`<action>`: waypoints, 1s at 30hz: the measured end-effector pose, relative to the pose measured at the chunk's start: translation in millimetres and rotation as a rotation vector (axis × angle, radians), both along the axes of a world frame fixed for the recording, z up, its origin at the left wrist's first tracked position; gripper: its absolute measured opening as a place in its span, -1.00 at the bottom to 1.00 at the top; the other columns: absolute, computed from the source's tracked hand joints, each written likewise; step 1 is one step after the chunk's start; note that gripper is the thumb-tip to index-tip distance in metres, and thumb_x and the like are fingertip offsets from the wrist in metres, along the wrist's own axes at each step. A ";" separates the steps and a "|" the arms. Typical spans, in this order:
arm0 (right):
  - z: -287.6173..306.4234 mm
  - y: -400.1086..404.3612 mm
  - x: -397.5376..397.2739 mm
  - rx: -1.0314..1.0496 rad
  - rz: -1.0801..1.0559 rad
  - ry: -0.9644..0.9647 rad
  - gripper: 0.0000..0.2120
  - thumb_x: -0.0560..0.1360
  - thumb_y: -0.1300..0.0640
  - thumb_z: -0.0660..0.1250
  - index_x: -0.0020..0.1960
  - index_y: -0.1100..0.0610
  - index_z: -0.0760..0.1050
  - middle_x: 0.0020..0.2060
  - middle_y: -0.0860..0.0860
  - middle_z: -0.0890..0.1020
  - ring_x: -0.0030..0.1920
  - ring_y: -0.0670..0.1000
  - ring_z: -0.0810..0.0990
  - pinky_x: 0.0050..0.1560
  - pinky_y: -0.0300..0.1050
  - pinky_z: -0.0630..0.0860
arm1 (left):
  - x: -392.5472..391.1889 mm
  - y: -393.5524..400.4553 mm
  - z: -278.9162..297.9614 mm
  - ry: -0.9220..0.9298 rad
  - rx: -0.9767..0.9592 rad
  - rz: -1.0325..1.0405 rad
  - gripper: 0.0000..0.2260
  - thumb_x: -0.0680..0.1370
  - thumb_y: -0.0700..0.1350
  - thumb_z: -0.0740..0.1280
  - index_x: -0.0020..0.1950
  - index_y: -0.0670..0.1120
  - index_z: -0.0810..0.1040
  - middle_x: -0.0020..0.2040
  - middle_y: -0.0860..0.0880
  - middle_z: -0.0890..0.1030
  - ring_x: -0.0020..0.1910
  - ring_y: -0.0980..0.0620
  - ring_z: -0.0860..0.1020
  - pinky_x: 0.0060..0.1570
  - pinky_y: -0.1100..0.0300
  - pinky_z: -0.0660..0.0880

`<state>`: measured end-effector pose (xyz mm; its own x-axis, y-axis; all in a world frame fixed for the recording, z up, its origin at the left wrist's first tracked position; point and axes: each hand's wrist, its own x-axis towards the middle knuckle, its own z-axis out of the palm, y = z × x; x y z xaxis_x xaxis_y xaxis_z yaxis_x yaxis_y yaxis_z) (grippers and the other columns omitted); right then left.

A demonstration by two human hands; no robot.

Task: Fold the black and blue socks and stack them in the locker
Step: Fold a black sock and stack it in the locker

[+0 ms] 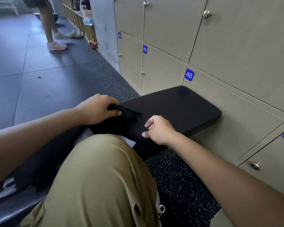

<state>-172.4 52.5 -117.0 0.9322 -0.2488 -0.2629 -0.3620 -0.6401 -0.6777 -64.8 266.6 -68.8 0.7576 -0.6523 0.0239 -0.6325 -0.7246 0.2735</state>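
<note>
1. Your left hand (97, 110) has its grip curled around one end of a black sock (126, 111), which runs from that fist toward your right hand (159, 130) across the black padded table (187, 104). The sock is black on black, so its edges are hard to follow; you could fold it crooked without noticing.
2. Your right hand's grip is curled at the near edge of the table, fingertips pressing dark fabric just below the sock. Whether it pinches the sock itself or another dark piece, I cannot tell. If it holds nothing, the free end may slide when you pull.
3. No blue sock is clearly visible. Dark cloth (39, 169) lies well behind your left grip, beside your knee (105, 169), and could slip to the floor (179, 177).
4. Locker doors (236, 120) beyond your right grip look closed, including number 48 (189, 74); you will likely need a free hand before stacking.
</note>
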 end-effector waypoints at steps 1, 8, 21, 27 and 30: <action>1.8 -3.8 0.1 0.014 -0.018 -0.003 -0.76 0.48 0.11 0.52 0.06 0.03 0.51 0.17 0.04 0.57 0.08 0.05 0.59 0.04 -0.14 0.49 | -0.1 -1.0 0.9 0.000 -0.030 0.015 -0.81 0.59 0.10 0.38 -0.19 0.12 0.51 -0.20 0.05 0.61 -0.13 -0.04 0.55 -0.04 0.00 0.52; 20.2 -54.7 -13.6 0.027 -0.171 -0.028 -0.92 0.52 0.10 0.47 0.01 0.04 0.63 0.07 0.03 0.63 0.04 0.07 0.61 0.01 -0.14 0.46 | -6.2 -20.2 18.2 -0.046 -0.211 0.081 -0.80 0.62 0.03 0.36 -0.19 0.06 0.50 -0.25 0.04 0.58 -0.18 -0.06 0.53 -0.11 0.02 0.49; 70.8 -147.2 -91.1 -0.026 -0.409 -0.150 -0.85 0.58 0.25 0.36 -0.12 0.05 0.57 -0.08 0.15 0.67 -0.25 0.15 0.70 -0.35 -0.19 0.57 | -39.8 -107.2 47.3 0.013 -0.383 0.041 -0.78 0.65 0.03 0.31 -0.12 -0.06 0.58 -0.25 -0.06 0.61 -0.20 -0.04 0.55 -0.17 0.05 0.47; 98.7 -181.2 -138.8 -0.064 -0.512 -0.210 -0.96 0.59 0.19 0.37 0.03 0.10 0.60 -0.06 0.09 0.64 -0.31 0.09 0.62 -0.25 -0.12 0.60 | -65.6 -164.6 71.5 0.055 -0.416 -0.013 -0.74 0.65 0.00 0.31 -0.07 -0.17 0.59 -0.25 -0.10 0.60 -0.24 -0.04 0.54 -0.23 0.08 0.45; 112.0 -195.9 -164.1 -0.100 -0.534 -0.227 -0.94 0.60 0.17 0.37 -0.05 0.07 0.59 -0.15 0.12 0.65 -0.37 0.06 0.57 -0.23 -0.09 0.59 | -78.2 -198.4 79.6 0.081 -0.422 -0.046 -0.76 0.66 0.00 0.30 -0.08 -0.14 0.58 -0.25 -0.07 0.59 -0.25 -0.03 0.54 -0.27 0.12 0.40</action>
<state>-336.5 -143.5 -5.0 0.7012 -0.7127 -0.0220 -0.5045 -0.4740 -0.7217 -143.0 68.3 10.8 0.7382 -0.6314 0.2375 -0.6261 -0.5104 0.5895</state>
